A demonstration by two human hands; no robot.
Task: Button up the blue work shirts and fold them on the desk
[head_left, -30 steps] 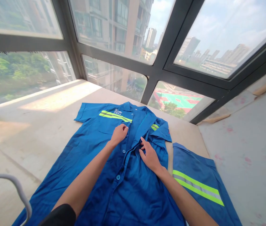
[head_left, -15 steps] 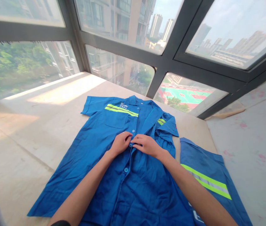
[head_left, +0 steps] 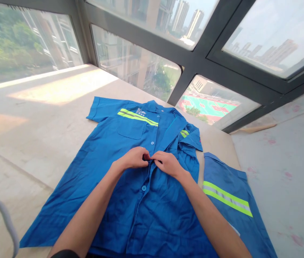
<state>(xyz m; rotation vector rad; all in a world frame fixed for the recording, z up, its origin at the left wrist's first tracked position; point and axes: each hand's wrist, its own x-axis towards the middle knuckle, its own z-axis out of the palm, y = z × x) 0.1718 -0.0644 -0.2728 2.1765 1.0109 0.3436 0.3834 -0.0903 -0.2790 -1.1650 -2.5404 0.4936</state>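
Observation:
A blue short-sleeved work shirt (head_left: 109, 200) lies spread out, collar away from me, with a yellow-green reflective band across the chest. My left hand (head_left: 134, 157) pinches the button edge at mid-front, thumb and forefinger together. Close against it, my right hand (head_left: 166, 163) grips the opposite placket edge of the shirt. The button between my fingertips is hidden. Below my hands a button (head_left: 143, 188) shows on the front, and another button (head_left: 152, 143) sits just above them. The upper right front is folded back at the collar.
Folded blue trousers (head_left: 227, 222) with a reflective band lie to the right of the shirt. Framed windows (head_left: 141, 64) border the pale ledge (head_left: 14, 172) behind. A grey cable (head_left: 6, 215) curves at the lower left; a flowered wall (head_left: 283, 186) stands at the right.
The button between my hands was visible and is now covered by my fingers. My hands have drawn the two front edges together there. The camera view has tilted slightly down.

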